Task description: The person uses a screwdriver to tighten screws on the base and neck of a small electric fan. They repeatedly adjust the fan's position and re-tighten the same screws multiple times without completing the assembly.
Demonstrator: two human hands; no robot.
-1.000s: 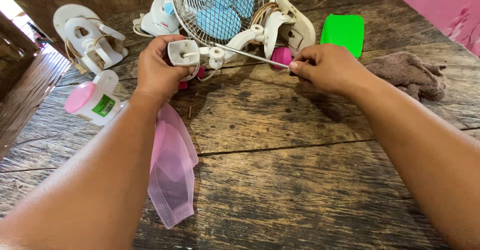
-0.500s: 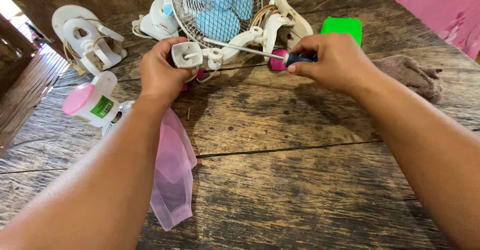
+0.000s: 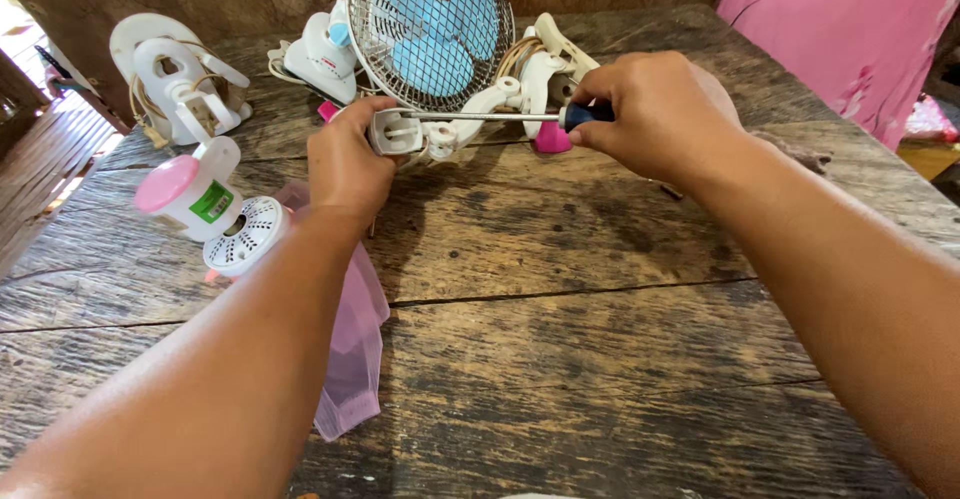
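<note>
**Mia:** What is closest to us?

**Ben:** A thin pink bag (image 3: 352, 359). It lies flat on the wooden surface (image 3: 600, 359), partly under the left arm.

**Mia:** And next to it?

**Ben:** A white bottle (image 3: 190, 191) with a pink cap, lying on its side. A round white cover (image 3: 246, 236) with little holes touches it.

**Mia:** What are the hands doing?

**Ben:** The left hand (image 3: 345, 164) is closed around a small white fan part (image 3: 396, 131). The right hand (image 3: 655, 109) pinches the dark handle of a screwdriver (image 3: 500, 116). Its metal tip reaches the white part.

**Mia:** What is behind them?

**Ben:** A little fan (image 3: 430, 24) with blue blades in a wire cage. Far left sits another white fan piece (image 3: 175, 79). Far right hangs a pink cloth (image 3: 850, 29).
</note>
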